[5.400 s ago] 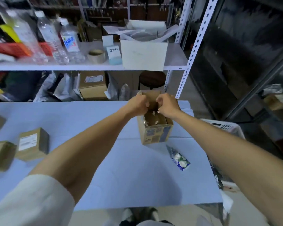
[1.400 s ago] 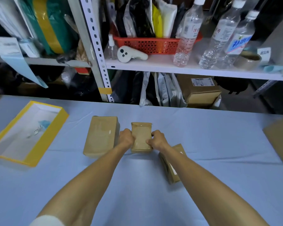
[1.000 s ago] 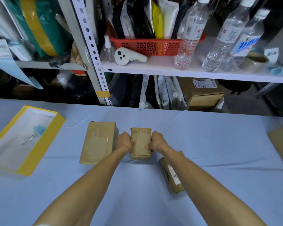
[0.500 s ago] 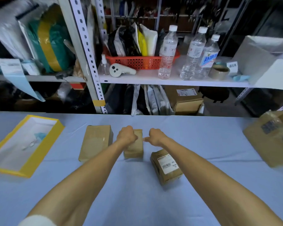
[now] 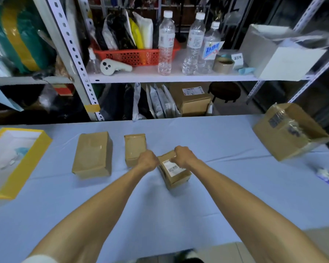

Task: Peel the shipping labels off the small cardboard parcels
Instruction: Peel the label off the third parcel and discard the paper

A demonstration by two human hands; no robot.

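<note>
Three small cardboard parcels lie on the light blue table (image 5: 160, 215). The nearest parcel (image 5: 176, 175) carries a white shipping label (image 5: 172, 168) on its top face. My left hand (image 5: 148, 160) grips its left far corner and my right hand (image 5: 182, 156) grips its far right edge, fingers curled over the box. A bare middle parcel (image 5: 134, 149) lies just behind my left hand. A larger bare parcel (image 5: 92, 154) lies to the left.
A yellow-rimmed open tray (image 5: 29, 160) sits at the table's left. A bigger taped carton (image 5: 289, 131) stands at the right edge, a small blue-white packet (image 5: 328, 177) near it. Metal shelving with bottles, a red basket and boxes runs behind the table.
Both hands left the middle parcel and moved right onto the labelled parcel. The view has tilted down and shifted right.
</note>
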